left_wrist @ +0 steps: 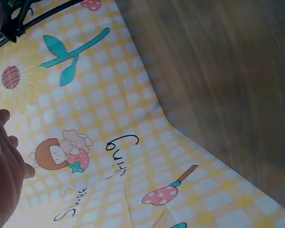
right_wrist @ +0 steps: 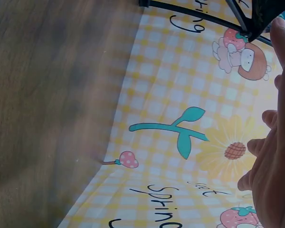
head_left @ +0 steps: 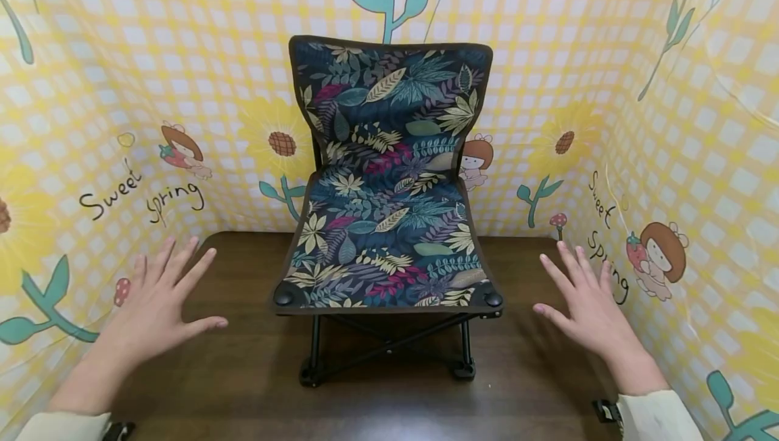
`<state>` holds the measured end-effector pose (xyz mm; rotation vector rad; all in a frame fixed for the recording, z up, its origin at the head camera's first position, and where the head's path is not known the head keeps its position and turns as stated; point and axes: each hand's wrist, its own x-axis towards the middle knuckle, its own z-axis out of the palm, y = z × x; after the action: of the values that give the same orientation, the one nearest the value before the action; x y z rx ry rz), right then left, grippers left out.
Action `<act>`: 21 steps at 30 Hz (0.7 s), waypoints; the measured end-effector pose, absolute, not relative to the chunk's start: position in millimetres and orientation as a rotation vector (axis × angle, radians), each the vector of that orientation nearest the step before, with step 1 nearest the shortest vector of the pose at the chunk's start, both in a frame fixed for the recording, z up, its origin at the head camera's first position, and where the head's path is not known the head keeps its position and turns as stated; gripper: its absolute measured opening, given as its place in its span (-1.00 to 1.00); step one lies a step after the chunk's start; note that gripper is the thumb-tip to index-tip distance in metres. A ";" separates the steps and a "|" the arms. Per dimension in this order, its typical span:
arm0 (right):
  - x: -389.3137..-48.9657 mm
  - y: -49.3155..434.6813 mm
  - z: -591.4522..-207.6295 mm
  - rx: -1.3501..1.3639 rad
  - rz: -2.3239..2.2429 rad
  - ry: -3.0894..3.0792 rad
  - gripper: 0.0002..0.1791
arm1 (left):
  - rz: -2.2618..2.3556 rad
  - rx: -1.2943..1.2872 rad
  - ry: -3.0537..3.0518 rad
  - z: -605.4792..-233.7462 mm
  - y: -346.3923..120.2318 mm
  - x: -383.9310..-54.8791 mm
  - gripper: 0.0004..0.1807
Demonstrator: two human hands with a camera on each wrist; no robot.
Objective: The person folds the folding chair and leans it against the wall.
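A small folding chair (head_left: 389, 224) with a dark leaf-patterned fabric seat and back stands unfolded and upright in the head view. Its crossed black legs rest on a brown wood-grain surface. To its left, my left hand (head_left: 161, 299) hovers with fingers spread and thumb pointing toward the seat. On the other side, my right hand (head_left: 584, 302) is held out the same way. Neither hand touches the chair. Part of the black frame (left_wrist: 12, 28) shows at the upper left of the left wrist view, and black legs (right_wrist: 199, 14) show at the top of the right wrist view.
Yellow checked cloth (head_left: 237, 55) printed with flowers, cartoon girls and lettering hangs behind the chair and along both sides. The wood-grain surface (head_left: 243, 373) extends in front of the chair. Dark straps with buckles (head_left: 605, 410) sit by both sleeves.
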<state>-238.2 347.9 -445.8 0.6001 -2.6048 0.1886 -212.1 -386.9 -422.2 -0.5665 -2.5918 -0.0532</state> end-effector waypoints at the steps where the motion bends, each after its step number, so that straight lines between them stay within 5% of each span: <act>1: -236.8 347.6 -444.7 0.601 0.197 -2.600 0.07 | -0.063 -0.569 -2.585 -421.0 -386.2 -211.4 0.41; 21: -217.0 334.3 -427.5 0.703 0.320 -2.472 0.12 | -0.265 -0.693 -2.435 -401.1 -364.7 -198.9 0.39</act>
<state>-217.0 334.3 -427.5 0.7032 -2.4721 0.3196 -198.9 -364.7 -401.1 -0.6933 -2.4348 -0.2648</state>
